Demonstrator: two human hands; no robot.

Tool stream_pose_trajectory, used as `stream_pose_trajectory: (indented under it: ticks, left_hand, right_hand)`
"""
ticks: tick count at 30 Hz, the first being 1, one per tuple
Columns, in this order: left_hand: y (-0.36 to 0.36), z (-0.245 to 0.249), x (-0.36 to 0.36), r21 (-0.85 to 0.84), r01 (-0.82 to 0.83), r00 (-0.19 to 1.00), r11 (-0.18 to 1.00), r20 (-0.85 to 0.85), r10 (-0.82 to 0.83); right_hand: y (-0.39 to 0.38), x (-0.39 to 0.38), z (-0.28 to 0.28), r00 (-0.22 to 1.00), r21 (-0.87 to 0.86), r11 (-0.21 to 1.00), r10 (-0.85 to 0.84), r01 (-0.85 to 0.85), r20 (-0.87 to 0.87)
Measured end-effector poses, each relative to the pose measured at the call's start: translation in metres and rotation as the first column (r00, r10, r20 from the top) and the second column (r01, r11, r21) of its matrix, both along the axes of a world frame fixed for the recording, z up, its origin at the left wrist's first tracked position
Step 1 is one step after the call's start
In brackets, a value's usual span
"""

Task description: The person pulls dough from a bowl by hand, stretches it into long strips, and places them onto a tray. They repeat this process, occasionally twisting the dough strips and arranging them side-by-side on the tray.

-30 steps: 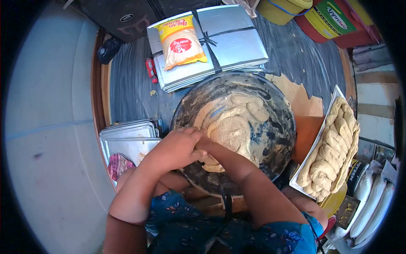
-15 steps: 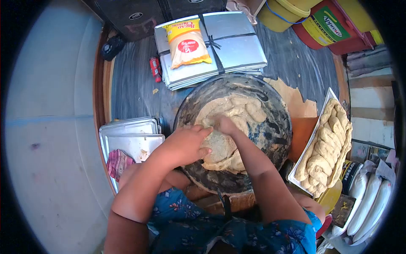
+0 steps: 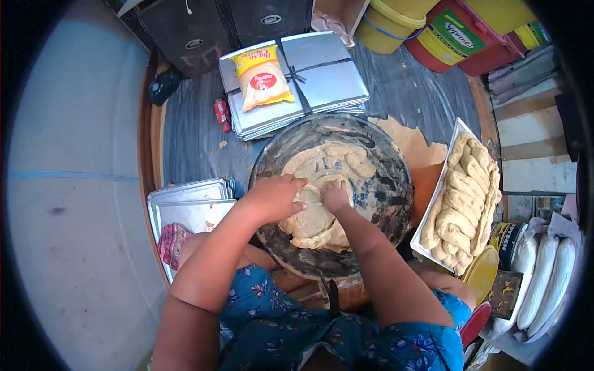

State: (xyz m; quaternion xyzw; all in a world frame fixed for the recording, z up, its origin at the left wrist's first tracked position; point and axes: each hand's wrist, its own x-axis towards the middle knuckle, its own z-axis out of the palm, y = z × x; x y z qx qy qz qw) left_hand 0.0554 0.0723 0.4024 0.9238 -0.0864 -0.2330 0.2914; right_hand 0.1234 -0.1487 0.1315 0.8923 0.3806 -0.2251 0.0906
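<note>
A wide dark round basin (image 3: 396, 185) in front of me holds soft pale dough (image 3: 309, 230), spread in folds and smears. My left hand (image 3: 275, 198) rests at the dough's left side, thumb and fingers apart. My right hand (image 3: 336, 196) presses into the middle of the dough, its fingers curled and partly hidden by it. A thicker lump of dough lies beyond my hands, toward the far side of the basin.
On the right is a tray (image 3: 436, 185) heaped with twisted dough (image 3: 463, 204). Behind the basin, tied metal trays (image 3: 328, 71) carry a bag of bread crumbs (image 3: 263, 80). More trays (image 3: 185, 213) lie left. Buckets (image 3: 387, 28) stand at the back right, plastic-wrapped rolls (image 3: 541, 284) at the right.
My right hand has pulled slightly nearer and now pushes into the dough, with a fold raised by its fingers. My left hand stays beside the dough. The whole view has shifted a little.
</note>
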Motion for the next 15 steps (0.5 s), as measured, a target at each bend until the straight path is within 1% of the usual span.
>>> stream_pose_trajectory:
  ticks: [2, 3, 4, 5, 6, 8, 10, 11, 12, 14, 15]
  left_hand:
    - [-0.007, -0.003, -0.003, -0.001, 0.029, 1.000, 1.000, -0.010, -0.029]
    - [-0.009, -0.003, -0.005, 0.014, 0.023, 0.999, 1.000, -0.040, -0.023]
    - [-0.011, -0.003, -0.008, 0.026, 0.021, 0.997, 0.999, -0.070, -0.019]
    - [-0.016, -0.003, -0.009, 0.036, 0.021, 0.995, 0.999, -0.095, -0.017]
    - [-0.018, -0.012, -0.010, 0.044, 0.050, 0.993, 0.998, -0.108, -0.045]
    - [-0.018, -0.028, -0.014, 0.048, 0.113, 0.987, 0.992, -0.124, -0.106]
    - [-0.027, -0.016, -0.022, 0.042, 0.065, 0.996, 0.997, -0.067, -0.062]
    - [-0.032, -0.010, -0.027, 0.039, 0.041, 0.998, 0.998, -0.044, -0.039]
    - [-0.035, -0.009, -0.030, -0.113, -0.010, 1.000, 0.994, -0.016, 0.008]
    - [-0.044, -0.013, -0.035, -0.401, -0.100, 0.994, 0.910, 0.005, 0.112]
    - [-0.057, -0.009, -0.040, -0.457, -0.123, 0.919, 0.881, 0.282, 0.274]
  right_hand:
    - [-0.004, -0.009, 0.008, 0.992, 0.083, 0.996, 0.002, -0.012, 0.125]
    - [-0.002, -0.010, 0.016, 0.995, 0.115, 0.989, -0.088, 0.093, -0.043]
    - [-0.001, -0.011, 0.025, 0.962, 0.129, 0.971, -0.172, 0.202, -0.214]
    - [-0.002, -0.012, 0.035, 0.894, 0.126, 0.942, -0.245, 0.311, -0.375]
    - [-0.004, -0.015, 0.044, 0.869, 0.251, 0.886, -0.264, 0.390, -0.419]
    - [-0.008, -0.023, 0.066, 0.822, 0.470, 0.711, -0.276, 0.523, -0.498]
    - [-0.004, -0.036, 0.148, 0.594, 0.391, 0.572, -0.219, 0.721, -0.774]
    - [-0.004, -0.040, 0.173, 0.654, 0.497, 0.559, -0.111, 0.664, -0.749]
    - [-0.005, -0.043, 0.196, 0.706, 0.598, 0.532, 0.000, 0.599, -0.708]
    - [-0.008, -0.046, 0.253, 0.728, 0.651, 0.561, 0.119, 0.512, -0.675]
    - [-0.012, -0.050, 0.284, 0.741, 0.705, 0.500, 0.171, 0.502, -0.649]
